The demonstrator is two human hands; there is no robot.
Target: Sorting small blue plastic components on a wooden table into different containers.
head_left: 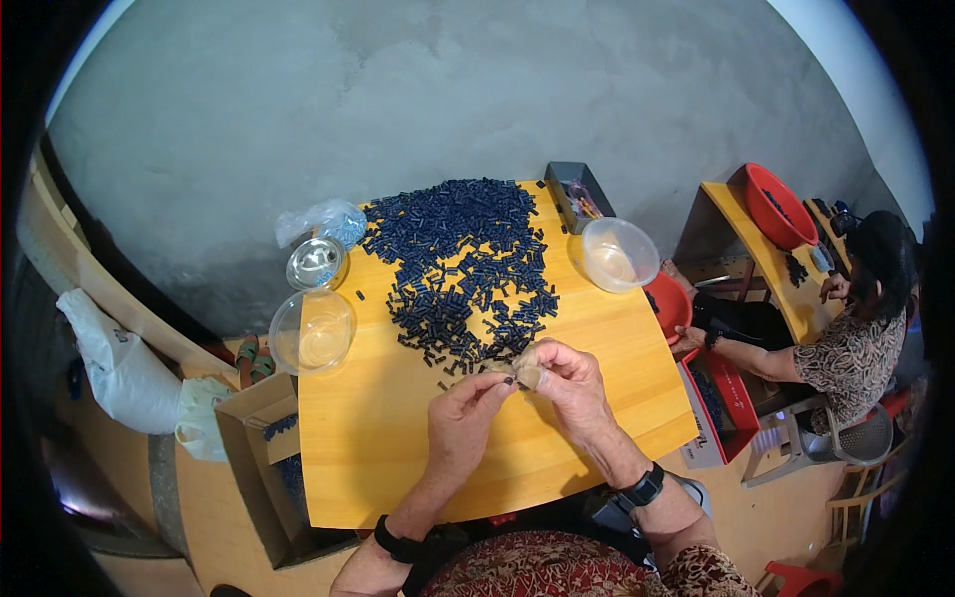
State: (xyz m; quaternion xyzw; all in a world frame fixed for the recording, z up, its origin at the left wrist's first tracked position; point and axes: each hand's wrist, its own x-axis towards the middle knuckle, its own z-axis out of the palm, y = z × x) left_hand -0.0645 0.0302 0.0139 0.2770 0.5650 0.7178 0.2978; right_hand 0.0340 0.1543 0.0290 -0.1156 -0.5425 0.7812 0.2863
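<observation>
No print legible
The red-and-white box [739, 408] bears small lettering; the white sack [121, 373] shows faint marks, too blurred to read.

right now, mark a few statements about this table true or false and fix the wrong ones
1. The left hand pinches a small dark piece. True.
2. The right hand lies flat on the yellow wooden table. False: it is curled, close to the left hand.
3. A round silver metal bowl stands between the clear plastic bag and a round clear plastic bowl. True.
4. The open grey rectangular box stands at the table's near left corner. False: it is at the far right.
</observation>
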